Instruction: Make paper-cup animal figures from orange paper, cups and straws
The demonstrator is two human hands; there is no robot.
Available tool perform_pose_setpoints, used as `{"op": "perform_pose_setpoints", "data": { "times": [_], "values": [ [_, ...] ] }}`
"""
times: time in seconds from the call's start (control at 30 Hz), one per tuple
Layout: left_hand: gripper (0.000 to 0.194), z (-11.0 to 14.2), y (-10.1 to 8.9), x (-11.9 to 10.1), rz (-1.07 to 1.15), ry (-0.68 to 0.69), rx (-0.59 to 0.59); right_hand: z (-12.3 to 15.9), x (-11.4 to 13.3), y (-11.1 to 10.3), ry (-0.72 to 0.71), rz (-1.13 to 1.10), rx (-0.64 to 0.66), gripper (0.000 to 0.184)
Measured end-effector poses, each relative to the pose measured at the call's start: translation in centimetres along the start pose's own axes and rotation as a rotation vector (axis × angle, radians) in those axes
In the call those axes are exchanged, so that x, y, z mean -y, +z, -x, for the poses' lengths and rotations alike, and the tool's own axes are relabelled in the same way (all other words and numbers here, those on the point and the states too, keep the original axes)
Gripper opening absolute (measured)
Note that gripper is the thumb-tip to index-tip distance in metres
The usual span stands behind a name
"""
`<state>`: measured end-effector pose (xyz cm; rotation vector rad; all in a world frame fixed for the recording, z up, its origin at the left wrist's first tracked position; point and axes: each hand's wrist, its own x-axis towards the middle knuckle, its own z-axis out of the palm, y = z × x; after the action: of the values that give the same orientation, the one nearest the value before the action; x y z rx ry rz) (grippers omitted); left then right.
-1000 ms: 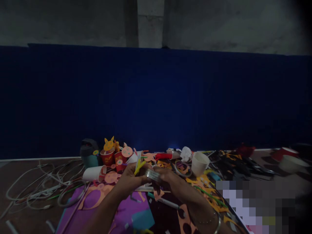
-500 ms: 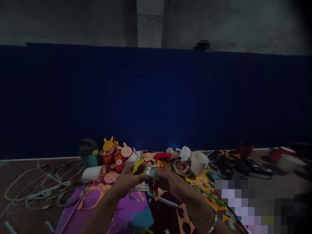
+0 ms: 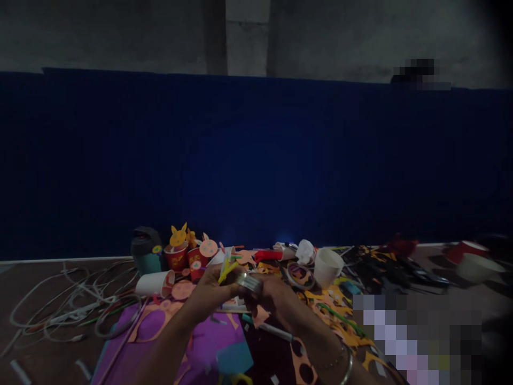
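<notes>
Above the middle of the cluttered table, my left hand [image 3: 212, 286] is closed, with crossed yellow strips [image 3: 227, 271] sticking up by its thumb and fingers. My right hand [image 3: 276, 294] meets it from the right, its fingers curled around a shiny, clear roll of tape [image 3: 249, 283]. The roll sits between both hands, near my left thumb tip. Just under the hands are an orange paper scrap [image 3: 260, 316] and a white pen-like stick [image 3: 276, 331]. My fingers hide most of what they grip, and the picture is dim.
Purple sheets [image 3: 212, 342] lie in front. Left are tangled white cables [image 3: 80, 299] and a tipped white cup [image 3: 155, 284]. Behind stand red cups [image 3: 176, 258] with paper animal faces. To the right are a white cup [image 3: 328, 267], orange cut-outs [image 3: 332, 305] and a blurred-out person [image 3: 425, 337].
My hands stay together in nearly the same place; the tape roll has tilted slightly. Behind the blue partition, a blurred dark shape has moved to the right.
</notes>
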<state>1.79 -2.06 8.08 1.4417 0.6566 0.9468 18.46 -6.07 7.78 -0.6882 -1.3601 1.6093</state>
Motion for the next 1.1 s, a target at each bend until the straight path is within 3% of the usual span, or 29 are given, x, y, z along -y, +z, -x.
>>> {"op": "perform_pose_setpoints", "data": {
  "times": [0.1, 0.2, 0.3, 0.4, 0.6, 0.9, 1.1],
  "values": [
    [0.017, 0.1, -0.3, -0.7, -0.055, 0.035, -0.048, 0.0, 1.0, 0.0, 0.020, -0.025, 0.045, 0.027],
    [0.013, 0.4, -0.6, -1.2, -0.247, 0.166, -0.129, 0.0, 1.9, -0.6, -0.016, 0.119, -0.154, 0.038],
    [0.012, 0.6, -0.8, -1.1, -0.453, 0.306, -0.195, -0.3, 1.9, -1.5, -0.094, 0.309, -0.384, 0.023],
    [0.019, 0.8, -0.9, -0.6, -0.625, 0.442, -0.196, -0.5, 1.6, -1.8, -0.085, 0.338, -0.459, 0.011],
    [0.035, 0.9, -1.5, 0.2, -0.930, 0.658, -0.124, -0.6, 1.0, -1.7, -0.064, 0.260, -0.416, 0.015],
    [0.036, 0.9, -1.1, 0.3, -1.237, 0.670, -0.034, -0.9, 0.1, -2.6, -0.033, 0.408, -0.456, 0.017],
    [0.037, 0.8, -0.9, 0.7, -1.169, 0.682, -0.003, -0.5, 0.6, -2.8, -0.019, 0.498, -0.443, 0.010]
  ]
}}
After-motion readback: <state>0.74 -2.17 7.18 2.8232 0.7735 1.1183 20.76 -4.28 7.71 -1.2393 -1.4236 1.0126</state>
